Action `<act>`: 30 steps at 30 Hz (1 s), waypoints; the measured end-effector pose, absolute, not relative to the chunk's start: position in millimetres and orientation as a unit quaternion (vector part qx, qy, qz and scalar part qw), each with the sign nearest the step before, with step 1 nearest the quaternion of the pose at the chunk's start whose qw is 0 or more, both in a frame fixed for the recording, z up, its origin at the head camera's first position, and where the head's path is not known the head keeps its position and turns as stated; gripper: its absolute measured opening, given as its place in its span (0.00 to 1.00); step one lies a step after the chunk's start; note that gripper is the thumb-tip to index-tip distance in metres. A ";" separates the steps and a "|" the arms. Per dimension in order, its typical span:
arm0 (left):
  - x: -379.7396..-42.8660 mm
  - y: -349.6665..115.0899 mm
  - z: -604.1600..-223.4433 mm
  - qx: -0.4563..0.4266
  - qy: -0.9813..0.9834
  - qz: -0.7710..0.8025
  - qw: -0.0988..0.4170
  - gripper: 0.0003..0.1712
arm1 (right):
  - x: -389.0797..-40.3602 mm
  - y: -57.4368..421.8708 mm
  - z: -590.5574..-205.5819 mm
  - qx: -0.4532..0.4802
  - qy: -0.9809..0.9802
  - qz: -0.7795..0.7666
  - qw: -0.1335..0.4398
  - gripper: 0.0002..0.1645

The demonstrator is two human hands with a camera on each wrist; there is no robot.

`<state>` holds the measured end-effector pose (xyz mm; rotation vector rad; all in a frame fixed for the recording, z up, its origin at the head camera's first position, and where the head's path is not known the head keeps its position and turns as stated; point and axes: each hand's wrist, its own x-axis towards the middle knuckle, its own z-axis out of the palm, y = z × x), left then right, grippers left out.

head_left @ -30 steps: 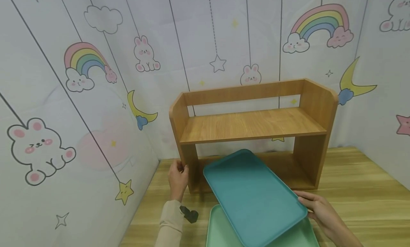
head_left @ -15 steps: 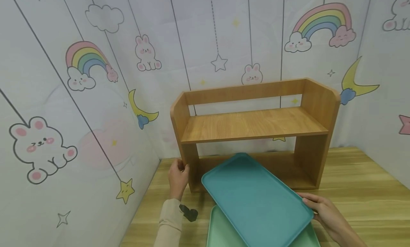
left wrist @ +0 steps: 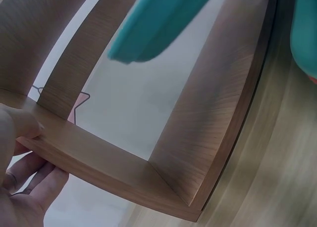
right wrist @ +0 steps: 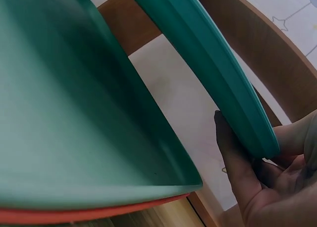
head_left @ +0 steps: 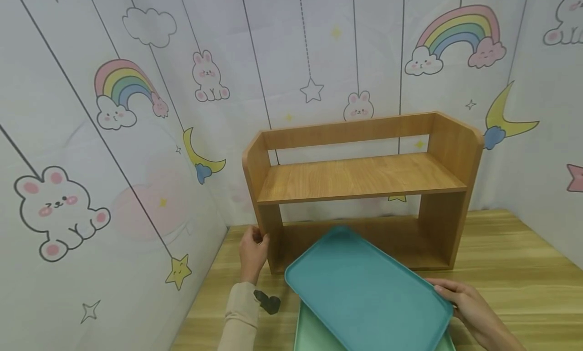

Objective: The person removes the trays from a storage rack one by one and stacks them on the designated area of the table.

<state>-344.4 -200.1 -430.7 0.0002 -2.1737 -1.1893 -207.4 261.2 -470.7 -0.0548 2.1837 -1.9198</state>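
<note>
A two-level wooden desk shelf (head_left: 360, 178) stands on the table against the patterned backdrop. My left hand (head_left: 253, 254) grips its left side panel, with thumb and fingers on either face of the board (left wrist: 104, 160) in the left wrist view. A teal tray (head_left: 369, 295), turned at an angle, hangs in front of the lower level. My right hand (head_left: 466, 308) pinches it near its right corner. Beneath it lies a light green tray (head_left: 313, 332), partly covered. In the right wrist view an orange rim (right wrist: 99, 216) shows under the green tray.
The wood-grain table (head_left: 510, 275) runs on to the right of the shelf. A white cloth backdrop (head_left: 150, 138) with rabbits, stars and rainbows closes off the left and the back. A small dark device (head_left: 267, 302) sits at the left wrist.
The teal tray has come lower and toward me, shifting slightly right, and its far corner has dropped. My right hand has moved slightly right with it. The left hand keeps its grip.
</note>
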 end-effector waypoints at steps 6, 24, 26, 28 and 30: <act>-344.9 -200.6 -430.0 0.007 -0.834 -0.451 0.316 0.07 | -207.7 262.8 -470.0 -0.018 0.750 -0.651 0.113 0.33; -342.5 -200.8 -426.4 0.005 -0.844 -0.441 0.306 0.06 | -209.3 267.0 -471.0 -0.032 0.757 -0.641 0.120 0.31; -342.8 -200.9 -426.6 0.006 -0.844 -0.441 0.306 0.07 | -209.5 267.1 -470.9 -0.035 0.759 -0.639 0.121 0.31; -343.3 -201.3 -426.9 0.007 -0.845 -0.439 0.306 0.07 | -210.0 267.4 -470.7 -0.040 0.760 -0.637 0.122 0.31; -344.0 -201.6 -427.0 0.008 -0.846 -0.437 0.305 0.07 | -210.6 267.8 -470.4 -0.045 0.762 -0.635 0.122 0.31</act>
